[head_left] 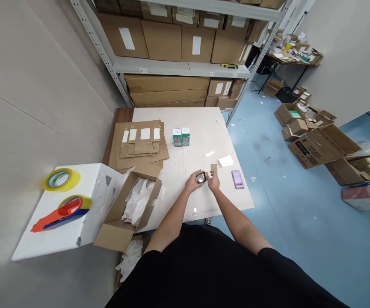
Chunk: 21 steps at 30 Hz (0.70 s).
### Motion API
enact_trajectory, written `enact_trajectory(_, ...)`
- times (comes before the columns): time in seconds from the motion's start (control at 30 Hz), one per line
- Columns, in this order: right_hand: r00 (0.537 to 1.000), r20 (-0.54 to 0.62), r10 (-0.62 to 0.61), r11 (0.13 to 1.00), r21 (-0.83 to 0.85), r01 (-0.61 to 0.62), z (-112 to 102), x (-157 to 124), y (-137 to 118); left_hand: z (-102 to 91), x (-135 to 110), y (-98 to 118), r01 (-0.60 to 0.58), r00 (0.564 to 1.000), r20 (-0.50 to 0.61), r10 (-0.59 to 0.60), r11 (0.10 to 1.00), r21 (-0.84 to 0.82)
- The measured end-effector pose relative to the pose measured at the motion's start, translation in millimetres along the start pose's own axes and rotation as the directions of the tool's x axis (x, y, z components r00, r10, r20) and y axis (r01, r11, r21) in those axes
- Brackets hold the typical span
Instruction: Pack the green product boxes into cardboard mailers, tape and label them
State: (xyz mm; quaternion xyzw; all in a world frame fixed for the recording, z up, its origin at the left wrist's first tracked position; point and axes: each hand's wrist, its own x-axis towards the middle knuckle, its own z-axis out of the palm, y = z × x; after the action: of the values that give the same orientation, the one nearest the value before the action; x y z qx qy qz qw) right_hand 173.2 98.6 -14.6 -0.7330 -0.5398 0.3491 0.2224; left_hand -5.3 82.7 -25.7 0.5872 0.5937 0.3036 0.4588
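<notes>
At the near side of the table (204,121), a silver round object (200,178) is gripped by the left hand (191,183); a cardboard piece (214,167) is gripped by the right hand (213,182). Joint handling of both appears in hand; steady support and careful alignment are judged necessary.

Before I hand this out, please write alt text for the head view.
A left hand and right hand hold a shiny round object and brown cardboard over a pale table; two green boxes stand beyond, near flattened cartons.
</notes>
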Motion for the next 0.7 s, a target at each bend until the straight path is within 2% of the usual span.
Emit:
enact_trajectory(0.1,0.981,0.095,-0.169,0.984,-0.032,0.173,1,7,-7,2.9,-1,3,-0.005,1.000,-0.016,0.005,0.999,0.043)
enact_trajectory(0.23,0.965,0.222,-0.141,0.974,-0.145,0.175,4,18,-21,3.6,0,6,0.074,0.997,-0.015,-0.073,0.994,0.086)
enact_trajectory(0.33,0.962,0.240,-0.130,0.972,-0.162,0.171,8,24,-28,1.6,-1,8,0.075,0.997,0.005,-0.076,0.993,0.087)
enact_trajectory(0.47,0.941,0.276,-0.196,0.947,-0.195,0.255,4,25,-33,-1.0,-2,15,0.151,0.988,-0.014,-0.151,0.980,0.127)
enact_trajectory(0.57,0.922,0.296,-0.251,0.910,-0.252,0.329,-11,23,-40,-1.6,-2,21,0.184,0.983,-0.026,-0.183,0.967,0.176)
enact_trajectory(0.7,0.897,0.306,-0.318,0.879,-0.258,0.400,-51,26,-64,-1.6,-1,25,0.148,0.989,-0.042,-0.142,0.964,0.222)
